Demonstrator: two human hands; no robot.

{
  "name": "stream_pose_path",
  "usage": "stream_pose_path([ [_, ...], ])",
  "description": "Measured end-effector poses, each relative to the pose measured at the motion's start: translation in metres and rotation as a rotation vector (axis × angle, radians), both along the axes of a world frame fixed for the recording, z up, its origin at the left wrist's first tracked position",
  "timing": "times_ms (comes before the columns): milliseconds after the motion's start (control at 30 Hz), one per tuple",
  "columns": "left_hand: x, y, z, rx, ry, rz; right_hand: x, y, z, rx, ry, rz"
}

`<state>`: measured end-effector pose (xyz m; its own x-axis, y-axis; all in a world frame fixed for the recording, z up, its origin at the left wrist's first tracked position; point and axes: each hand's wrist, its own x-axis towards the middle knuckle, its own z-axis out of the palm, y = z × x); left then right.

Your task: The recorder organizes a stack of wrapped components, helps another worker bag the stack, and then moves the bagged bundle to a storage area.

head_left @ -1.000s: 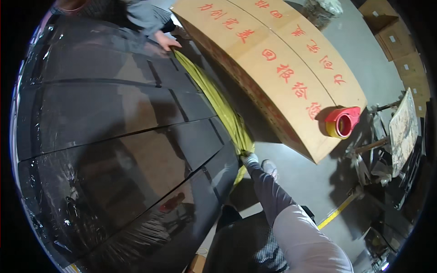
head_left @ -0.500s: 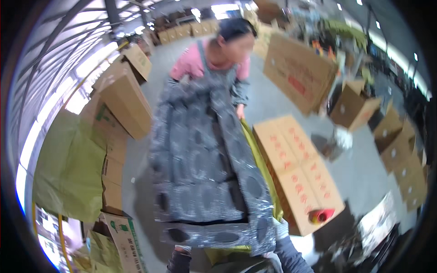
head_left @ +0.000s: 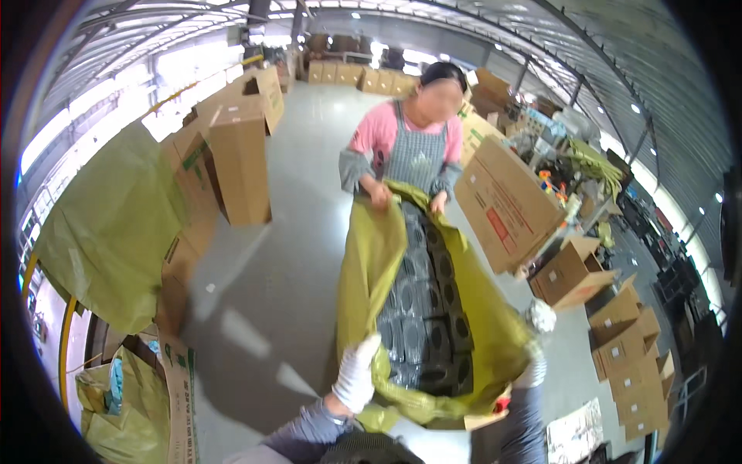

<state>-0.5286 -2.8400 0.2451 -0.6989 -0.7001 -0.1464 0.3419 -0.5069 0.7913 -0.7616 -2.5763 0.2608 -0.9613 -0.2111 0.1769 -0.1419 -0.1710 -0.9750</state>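
The dark wrapped bundle (head_left: 417, 329) lies inside the green sack (head_left: 363, 259); the step in hand looks like working the sack up around it; the left hand (head_left: 356, 375) grips the sack's near left edge, the right hand (head_left: 533, 368) its near right, a co-worker's hands (head_left: 379, 196) its far end; the next move calls for an even pull.

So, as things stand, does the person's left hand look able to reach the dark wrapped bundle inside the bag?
Probably yes: the left hand holds the edge of the yellow-green bag, close beside the dark bundle, and the bag's opening leaves it exposed. The hand would likely need to let go first.
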Motion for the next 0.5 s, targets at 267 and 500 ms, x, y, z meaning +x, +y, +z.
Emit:
stream_pose_path([
  [267, -0.033, -0.051, 0.027, -1.104, -0.281, -0.002, 0.067, -0.073, 0.079, 0.926, 1.015, 0.268],
  [500, -0.025, 0.020, 0.012, -2.013, 0.294, -0.416, 0.110, 0.039, -0.026, 1.796, 0.656, 0.407],
])
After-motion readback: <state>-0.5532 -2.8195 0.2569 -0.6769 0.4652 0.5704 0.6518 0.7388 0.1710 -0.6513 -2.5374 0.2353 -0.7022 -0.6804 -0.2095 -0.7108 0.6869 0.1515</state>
